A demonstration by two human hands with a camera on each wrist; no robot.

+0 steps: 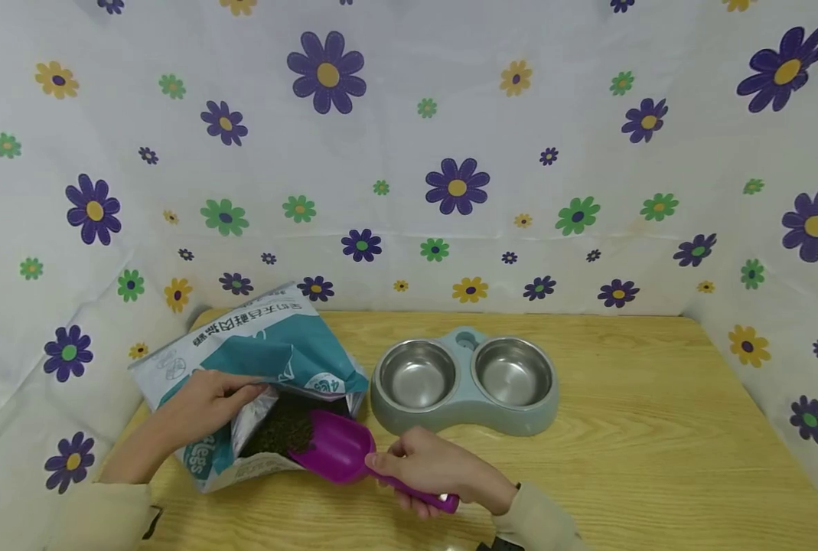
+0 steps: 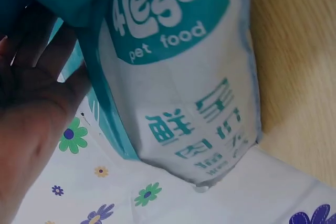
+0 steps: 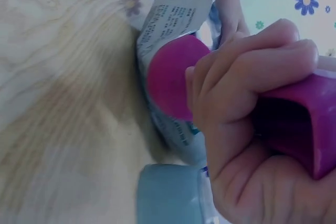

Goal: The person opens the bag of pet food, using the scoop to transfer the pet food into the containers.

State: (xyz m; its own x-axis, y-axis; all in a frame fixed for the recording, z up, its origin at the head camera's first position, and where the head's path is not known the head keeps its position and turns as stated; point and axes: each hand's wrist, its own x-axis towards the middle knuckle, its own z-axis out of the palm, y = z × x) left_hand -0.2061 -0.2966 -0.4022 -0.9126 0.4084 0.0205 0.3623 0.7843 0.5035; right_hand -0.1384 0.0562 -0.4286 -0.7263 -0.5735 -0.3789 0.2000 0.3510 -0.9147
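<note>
A teal-and-white pet food bag (image 1: pixel 264 337) lies on its side at the left of the table, its mouth toward me, with dark green-brown kibble (image 1: pixel 281 428) inside. My left hand (image 1: pixel 198 409) grips the upper rim of that mouth; in the left wrist view its fingers (image 2: pixel 55 51) go in behind the teal edge and their tips are hidden. With my right hand (image 1: pixel 432 463) I hold a magenta scoop (image 1: pixel 343 448) by its handle. The scoop's front edge reaches into the bag's mouth against the kibble, and its visible hollow holds none.
Right of the bag stands a blue-grey double pet bowl (image 1: pixel 464 409) with two steel bowls, and no food shows in them. The wooden table (image 1: pixel 656 428) extends to the right. A flowered white cloth (image 1: pixel 395 138) hangs behind and at both sides.
</note>
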